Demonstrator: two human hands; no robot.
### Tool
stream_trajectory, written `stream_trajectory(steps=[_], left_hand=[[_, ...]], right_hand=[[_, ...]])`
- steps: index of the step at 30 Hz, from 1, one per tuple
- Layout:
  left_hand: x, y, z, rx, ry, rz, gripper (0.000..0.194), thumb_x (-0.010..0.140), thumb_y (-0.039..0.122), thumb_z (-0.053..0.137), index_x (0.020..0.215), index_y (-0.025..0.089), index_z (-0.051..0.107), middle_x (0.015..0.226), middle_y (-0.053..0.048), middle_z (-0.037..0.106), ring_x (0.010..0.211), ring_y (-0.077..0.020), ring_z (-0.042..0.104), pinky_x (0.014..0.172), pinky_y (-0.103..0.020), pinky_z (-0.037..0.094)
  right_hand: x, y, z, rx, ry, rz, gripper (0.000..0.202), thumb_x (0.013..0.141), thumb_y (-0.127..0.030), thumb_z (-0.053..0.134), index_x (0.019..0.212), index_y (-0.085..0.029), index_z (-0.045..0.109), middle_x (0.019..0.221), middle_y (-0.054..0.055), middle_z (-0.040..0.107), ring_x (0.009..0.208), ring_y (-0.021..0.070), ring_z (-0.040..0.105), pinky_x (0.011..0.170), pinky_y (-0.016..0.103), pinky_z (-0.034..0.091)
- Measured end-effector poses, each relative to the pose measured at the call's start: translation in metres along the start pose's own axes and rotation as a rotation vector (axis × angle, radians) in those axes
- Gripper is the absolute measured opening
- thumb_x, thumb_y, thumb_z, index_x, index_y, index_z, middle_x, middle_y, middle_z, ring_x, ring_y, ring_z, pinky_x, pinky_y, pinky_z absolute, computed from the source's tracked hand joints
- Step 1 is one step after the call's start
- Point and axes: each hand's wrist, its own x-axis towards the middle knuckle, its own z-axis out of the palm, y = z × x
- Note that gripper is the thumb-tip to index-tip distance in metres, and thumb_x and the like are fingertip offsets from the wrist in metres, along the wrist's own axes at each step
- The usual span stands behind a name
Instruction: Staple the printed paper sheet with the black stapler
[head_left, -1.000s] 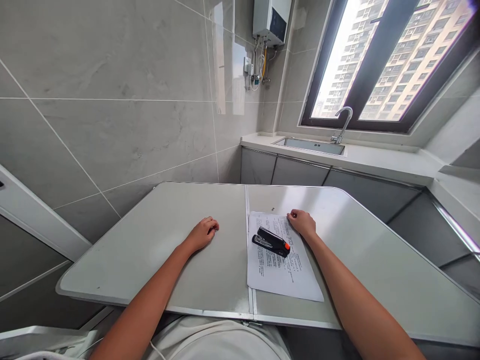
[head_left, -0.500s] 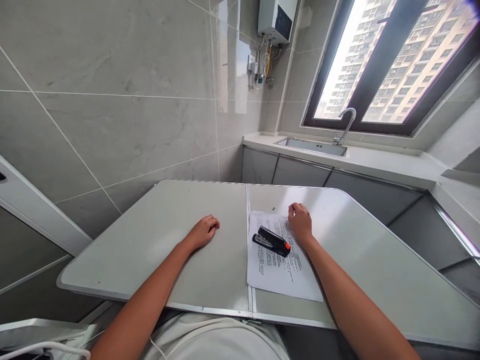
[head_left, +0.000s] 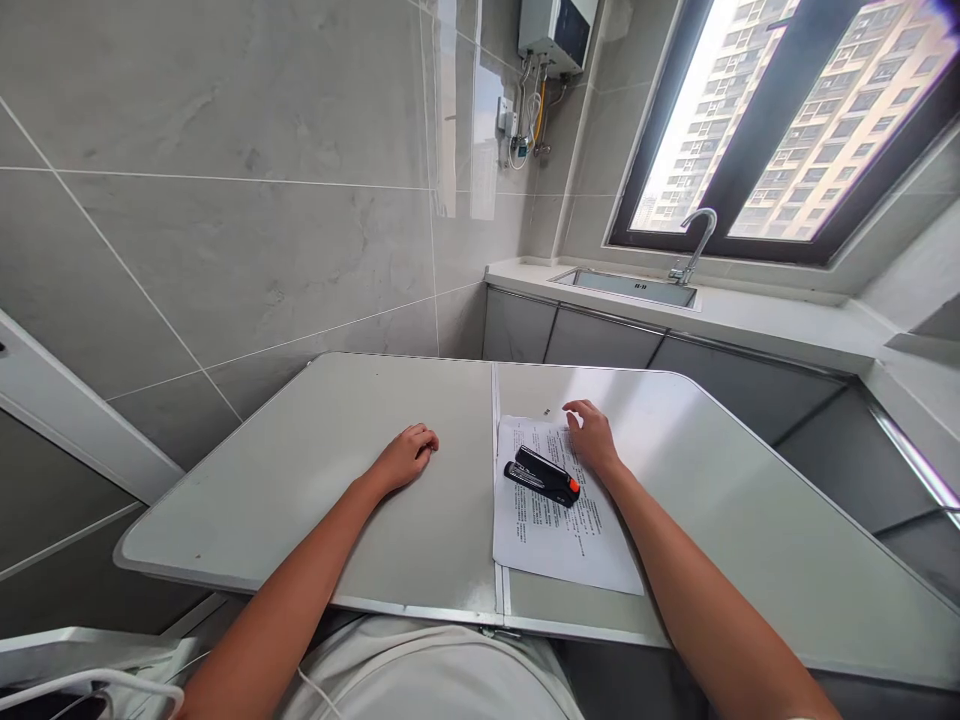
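My left hand (head_left: 409, 455) rests on the left half of the table with its fingers loosely curled and nothing visible in them. At the far right corner of a printed sheet of paper (head_left: 551, 550), my right hand (head_left: 592, 434) is open, thumb and forefinger apart. Just left of its fingertips lies a tiny dark bit (head_left: 547, 411), too small to name for sure. On the paper lies a black stapler (head_left: 544, 477) with an orange-red part at its near right end. Neither hand touches the stapler.
The folding table (head_left: 247, 480) has a metal seam down its middle and rounded corners. Behind it stand a counter with a sink (head_left: 630, 287) and tap (head_left: 699, 243), below a window. A white chair-like frame (head_left: 90, 650) with a cable is at the lower left.
My right hand has shifted slightly left toward the tiny dark bit, and its fingers have stretched out. My left hand, the stapler and the paper stay in place; the view tilts slightly.
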Motion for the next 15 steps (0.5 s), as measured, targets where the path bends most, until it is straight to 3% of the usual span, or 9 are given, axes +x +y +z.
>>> stream_trajectory(steps=[8, 11, 15], left_hand=[[0.001, -0.003, 0.001, 0.014, -0.005, 0.000, 0.022, 0.092, 0.014, 0.044, 0.094, 0.022, 0.065, 0.100, -0.005, 0.063, 0.094, -0.0222, 0.059, 0.083, -0.037, 0.048], [0.001, -0.003, 0.001, 0.019, -0.005, 0.002, 0.022, 0.092, 0.015, 0.044, 0.095, 0.022, 0.065, 0.101, -0.005, 0.063, 0.093, -0.0221, 0.059, 0.083, -0.036, 0.048], [0.001, -0.003, 0.001, 0.022, -0.006, 0.005, 0.022, 0.092, 0.014, 0.045, 0.094, 0.022, 0.065, 0.101, -0.005, 0.064, 0.093, -0.0221, 0.060, 0.083, -0.036, 0.048]], right_hand=[[-0.005, -0.002, 0.016, -0.117, -0.236, -0.137, 0.042, 0.101, -0.038, 0.042, 0.137, -0.023, 0.058, 0.156, 0.010, 0.046, 0.144, 0.0284, 0.041, 0.118, 0.047, 0.035], [-0.002, 0.003, 0.011, -0.099, -0.218, -0.135, 0.040, 0.098, -0.032, 0.047, 0.135, -0.023, 0.060, 0.152, 0.010, 0.050, 0.139, 0.0276, 0.046, 0.116, 0.045, 0.038], [0.003, 0.010, -0.017, -0.121, -0.247, -0.133, 0.024, 0.087, -0.028, 0.059, 0.107, -0.023, 0.072, 0.125, 0.009, 0.065, 0.118, 0.0281, 0.057, 0.104, 0.042, 0.045]])
